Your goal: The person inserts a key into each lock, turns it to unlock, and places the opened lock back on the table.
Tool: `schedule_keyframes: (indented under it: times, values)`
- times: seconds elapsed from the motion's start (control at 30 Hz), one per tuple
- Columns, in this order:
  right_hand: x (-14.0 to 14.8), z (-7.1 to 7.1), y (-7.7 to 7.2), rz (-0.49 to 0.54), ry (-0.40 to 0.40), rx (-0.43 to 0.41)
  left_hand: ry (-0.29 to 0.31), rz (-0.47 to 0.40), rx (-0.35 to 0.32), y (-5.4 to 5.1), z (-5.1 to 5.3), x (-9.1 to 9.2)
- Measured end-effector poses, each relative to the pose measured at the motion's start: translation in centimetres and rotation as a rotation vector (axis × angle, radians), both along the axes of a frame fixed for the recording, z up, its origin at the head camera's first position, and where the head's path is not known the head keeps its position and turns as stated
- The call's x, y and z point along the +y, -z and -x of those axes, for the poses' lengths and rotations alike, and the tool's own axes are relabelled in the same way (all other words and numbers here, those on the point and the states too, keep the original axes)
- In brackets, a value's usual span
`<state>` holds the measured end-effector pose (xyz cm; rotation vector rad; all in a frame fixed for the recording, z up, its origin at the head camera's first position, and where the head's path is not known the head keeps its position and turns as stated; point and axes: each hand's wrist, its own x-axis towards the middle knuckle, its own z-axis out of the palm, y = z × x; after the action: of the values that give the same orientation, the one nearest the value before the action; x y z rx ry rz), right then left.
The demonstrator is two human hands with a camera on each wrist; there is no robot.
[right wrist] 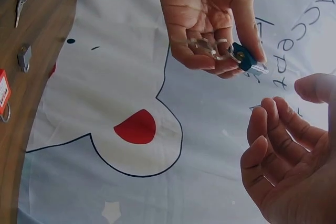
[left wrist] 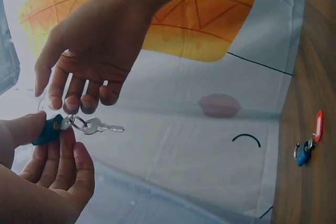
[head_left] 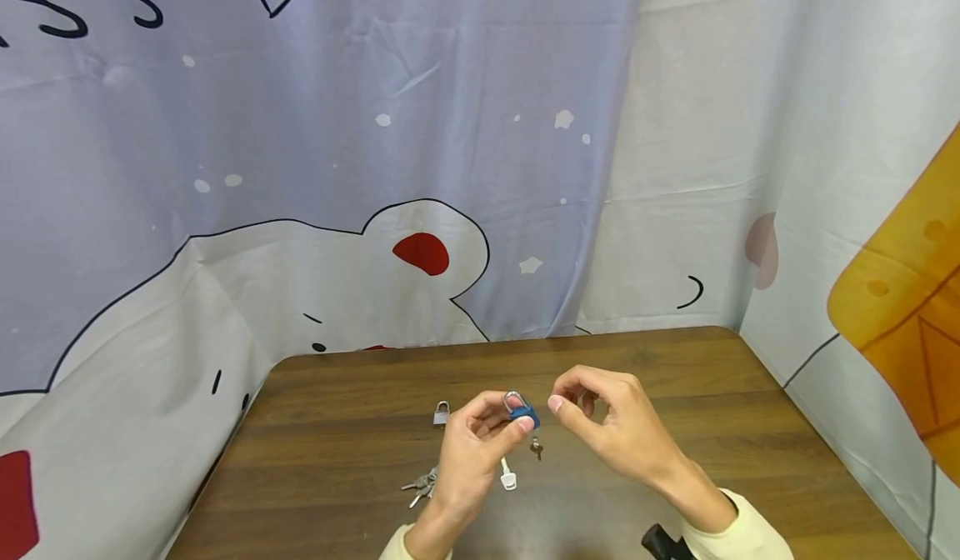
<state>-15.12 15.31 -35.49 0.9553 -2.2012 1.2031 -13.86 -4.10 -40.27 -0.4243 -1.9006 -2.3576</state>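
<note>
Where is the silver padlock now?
In the head view, the silver padlock is on the table, just left of the left hand and beyond the keys.

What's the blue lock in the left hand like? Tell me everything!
The blue padlock has a shiny, metal-looking shackle. The left hand pinches it above the table, tilted with the shackle uppermost in the head view. One key seems inserted, with a ring and another key hanging from it. I can't tell if it's locked. The right hand is near but apart.
</note>
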Motion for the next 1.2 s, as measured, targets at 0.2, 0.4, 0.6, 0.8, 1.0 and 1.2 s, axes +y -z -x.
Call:
schedule_keyframes:
  times: [0.2, 0.4, 0.6, 0.8, 1.0, 1.2]
  values:
    - [-0.1, -0.1, -0.7, -0.055, 0.0, 0.008, 0.024, 0.032, 0.029, 0.1, 0.0, -0.2]
    - [-0.3, 0.0, -1.2, -0.148, 0.009, 0.068, 0.001, 0.06, 0.048, 0.0, 0.0, -0.2]
    - [-0.6, 0.5, -1.0, -0.22, -0.016, 0.2, -0.031, 0.145, 0.098, 0.2, 0.1, -0.4]
    - [-0.8, 0.9, -0.8, -0.296, -0.009, 0.292, -0.06, 0.211, 0.198, 0.7, 0.2, -0.4]
    - [-0.8, 0.9, -0.7, -0.328, -0.051, 0.323, -0.056, 0.235, 0.243, 0.9, 0.2, -0.6]
    - [-0.8, 1.0, -0.4, -0.316, -0.074, 0.356, -0.068, 0.273, 0.361, 1.3, 0.2, -0.6]
